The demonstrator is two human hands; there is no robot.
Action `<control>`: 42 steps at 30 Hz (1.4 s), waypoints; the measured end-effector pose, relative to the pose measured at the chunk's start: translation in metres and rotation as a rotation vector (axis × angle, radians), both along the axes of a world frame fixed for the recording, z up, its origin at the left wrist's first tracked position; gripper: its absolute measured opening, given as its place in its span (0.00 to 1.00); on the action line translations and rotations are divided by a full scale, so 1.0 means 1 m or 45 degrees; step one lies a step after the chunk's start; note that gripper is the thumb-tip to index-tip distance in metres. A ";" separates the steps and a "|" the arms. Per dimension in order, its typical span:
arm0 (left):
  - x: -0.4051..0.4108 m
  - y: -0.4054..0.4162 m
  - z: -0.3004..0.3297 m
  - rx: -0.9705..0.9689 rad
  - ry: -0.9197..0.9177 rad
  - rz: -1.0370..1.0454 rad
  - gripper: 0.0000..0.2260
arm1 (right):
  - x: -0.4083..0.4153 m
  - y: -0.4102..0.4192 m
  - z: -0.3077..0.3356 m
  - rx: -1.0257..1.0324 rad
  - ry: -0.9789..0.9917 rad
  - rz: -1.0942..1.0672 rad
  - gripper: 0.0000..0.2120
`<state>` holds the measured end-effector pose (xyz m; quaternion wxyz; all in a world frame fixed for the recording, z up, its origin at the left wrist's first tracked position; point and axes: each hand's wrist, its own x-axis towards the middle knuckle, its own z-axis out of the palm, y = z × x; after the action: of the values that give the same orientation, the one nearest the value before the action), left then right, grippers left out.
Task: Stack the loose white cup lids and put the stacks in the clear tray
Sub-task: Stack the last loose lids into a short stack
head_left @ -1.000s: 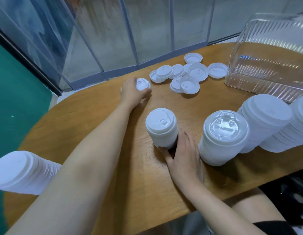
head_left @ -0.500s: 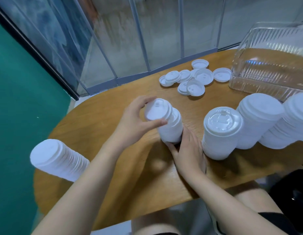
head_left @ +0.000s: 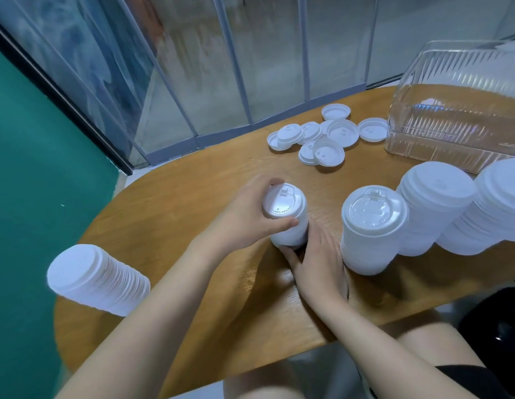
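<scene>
Wooden table (head_left: 193, 197) is carrying everything. Clear tray (head_left: 452, 116) is sitting far right, well apart from the hands. Short lid stack (head_left: 291, 228) is standing upright at centre, long axis vertical. Left hand (head_left: 244, 217) is pinching the top lid (head_left: 282, 201) by its rim – lid tilted, looks not yet seated. Right hand (head_left: 316, 254) is bracing the stack base, fingers curled against it. Loose lids (head_left: 322, 139) are lying beyond the stack, between it and the tray – left hand nearer.
</scene>
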<state>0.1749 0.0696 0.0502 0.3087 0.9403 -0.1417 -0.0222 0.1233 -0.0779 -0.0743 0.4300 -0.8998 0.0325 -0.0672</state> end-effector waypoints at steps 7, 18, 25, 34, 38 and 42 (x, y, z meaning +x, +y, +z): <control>0.033 0.004 0.021 0.201 0.261 -0.133 0.39 | -0.001 0.001 0.003 0.006 -0.006 -0.042 0.31; 0.196 0.016 -0.014 0.026 0.046 0.113 0.30 | 0.021 0.023 0.002 -0.008 0.014 -0.234 0.32; 0.275 -0.001 -0.051 0.155 0.111 0.064 0.38 | 0.069 0.033 -0.005 -0.034 -0.006 -0.251 0.32; 0.250 0.019 -0.028 -0.169 -0.092 0.220 0.28 | 0.078 0.034 -0.002 -0.097 -0.029 -0.262 0.35; 0.160 0.035 0.014 -0.398 -0.082 0.197 0.23 | 0.078 0.037 0.004 -0.141 -0.004 -0.292 0.39; 0.099 0.035 0.018 -0.317 -0.082 0.067 0.25 | 0.081 0.038 0.007 -0.184 0.050 -0.291 0.45</control>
<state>0.2739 0.1046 0.0686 0.4186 0.8984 -0.1283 0.0338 0.2045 -0.0400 -0.0668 0.3529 -0.9200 0.1381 -0.1003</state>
